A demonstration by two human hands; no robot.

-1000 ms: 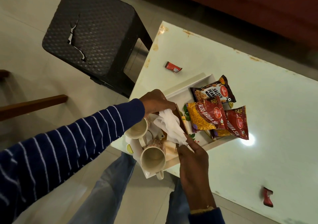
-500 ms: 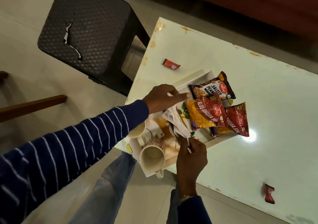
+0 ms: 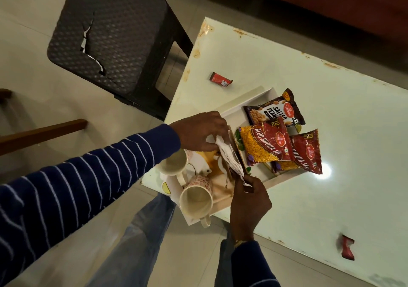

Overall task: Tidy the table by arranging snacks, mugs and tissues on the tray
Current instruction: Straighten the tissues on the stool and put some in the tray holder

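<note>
While both hands worked over the tray (image 3: 249, 101), a folded white tissue (image 3: 227, 154) stretched between them above its middle. The left hand (image 3: 199, 132) pinched the tissue's far end with curled fingers; the right hand (image 3: 249, 200) gripped the near end between thumb and fingertips. Two mugs (image 3: 195, 200) lay on their sides at the tray's near left end. Three snack packets (image 3: 267, 146) overlapped at its right end, one hanging past the rim onto the pale table (image 3: 309, 198). A small red wrapper (image 3: 220, 80) lay on the table beyond the tray, another (image 3: 347, 248) near the table's near edge.
</note>
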